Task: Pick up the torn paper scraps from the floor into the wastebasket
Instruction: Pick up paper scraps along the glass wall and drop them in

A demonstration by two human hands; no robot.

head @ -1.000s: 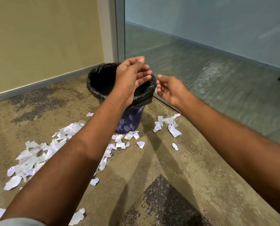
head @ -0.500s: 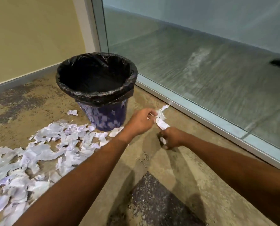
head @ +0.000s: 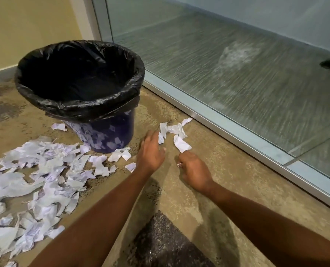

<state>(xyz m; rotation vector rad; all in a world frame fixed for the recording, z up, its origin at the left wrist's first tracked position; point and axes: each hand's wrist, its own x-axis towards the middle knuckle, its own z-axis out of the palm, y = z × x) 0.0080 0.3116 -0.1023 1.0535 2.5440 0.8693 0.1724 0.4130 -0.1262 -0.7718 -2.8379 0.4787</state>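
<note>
- L hand (head: 150, 153) reaches low over tan mottled carpet floor (head: 208, 182); fingers straight and apart, tips touching a small cluster of torn white paper scraps (head: 174, 130) just right of the basket
- R hand (head: 195, 168) beside it, knuckles up; fingers curled, pinching a small white paper bit (head: 179, 165)
- Round dark-blue plastic wastebasket (head: 106, 133) w/ black bag liner (head: 79, 106) stands upright near glass partition's metal bottom rail (head: 227, 130)
- Large spread of torn white paper scraps (head: 35, 180) covers floor left of basket; some lie at its base
</note>
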